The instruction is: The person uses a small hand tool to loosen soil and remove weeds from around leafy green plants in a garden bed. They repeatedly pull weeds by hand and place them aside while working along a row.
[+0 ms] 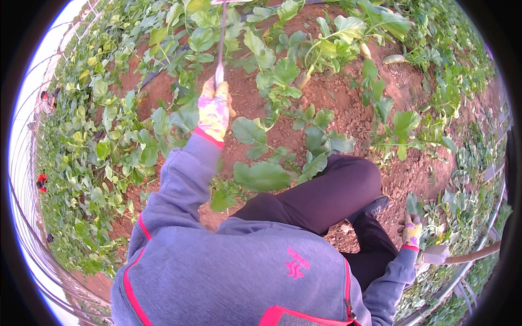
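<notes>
My left hand (214, 106), in a yellow and pink patterned glove, is raised in front of me above leafy radish-like plants (261, 176). It is closed around the pale lower end of a long, thin rod (222, 38) that runs up to the picture's top edge. My right hand (410, 230), gloved alike, is low at the right, beside my bent leg and over ground with cut or fallen leaves. Its fingers look bent; whether they hold anything is not clear. Just behind that wrist is a grey block-like piece (435, 254) on a curved brown pole (475, 253).
Pale long roots, daikon-like, show at the upper right, one lying on the soil (394, 59) and one under leaves (365, 50). Dense leafy rows cover the left. Curved greenhouse hoops (24, 220) line the left edge. Two people (48, 102) are far off among plants there.
</notes>
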`<action>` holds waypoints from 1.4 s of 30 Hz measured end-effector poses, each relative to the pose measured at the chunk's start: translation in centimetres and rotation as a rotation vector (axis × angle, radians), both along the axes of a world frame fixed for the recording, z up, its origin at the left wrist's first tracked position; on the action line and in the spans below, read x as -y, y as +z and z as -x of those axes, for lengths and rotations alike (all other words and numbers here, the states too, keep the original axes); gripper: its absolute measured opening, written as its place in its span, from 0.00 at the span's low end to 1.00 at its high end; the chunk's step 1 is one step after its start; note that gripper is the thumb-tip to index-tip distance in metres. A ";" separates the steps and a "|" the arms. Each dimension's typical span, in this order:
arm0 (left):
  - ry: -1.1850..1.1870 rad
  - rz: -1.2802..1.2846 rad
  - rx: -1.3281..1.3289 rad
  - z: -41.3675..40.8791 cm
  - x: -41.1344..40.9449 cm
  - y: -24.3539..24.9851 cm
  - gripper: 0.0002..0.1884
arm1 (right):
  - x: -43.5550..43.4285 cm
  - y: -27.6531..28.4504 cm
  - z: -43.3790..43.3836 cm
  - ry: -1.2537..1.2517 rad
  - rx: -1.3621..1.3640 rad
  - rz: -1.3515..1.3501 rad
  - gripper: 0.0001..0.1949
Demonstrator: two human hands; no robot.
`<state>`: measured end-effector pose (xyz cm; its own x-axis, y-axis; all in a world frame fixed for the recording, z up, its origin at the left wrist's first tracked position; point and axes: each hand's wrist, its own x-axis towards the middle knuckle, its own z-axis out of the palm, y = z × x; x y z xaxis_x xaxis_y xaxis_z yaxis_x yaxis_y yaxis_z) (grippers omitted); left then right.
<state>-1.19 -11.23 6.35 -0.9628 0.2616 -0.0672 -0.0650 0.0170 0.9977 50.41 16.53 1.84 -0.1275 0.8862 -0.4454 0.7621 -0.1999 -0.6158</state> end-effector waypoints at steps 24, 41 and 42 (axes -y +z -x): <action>-0.141 0.615 0.188 5.5 2.5 -26.1 0.16 | 8.9 5.6 -6.3 -0.106 0.461 -0.316 0.14; -0.809 1.140 -0.817 21.1 -12.2 -35.6 0.15 | 8.2 5.5 -5.8 -0.209 0.471 -0.216 0.11; -0.817 1.146 -0.853 21.3 -12.8 -36.2 0.15 | 8.2 5.6 -6.1 -0.189 0.492 -0.215 0.11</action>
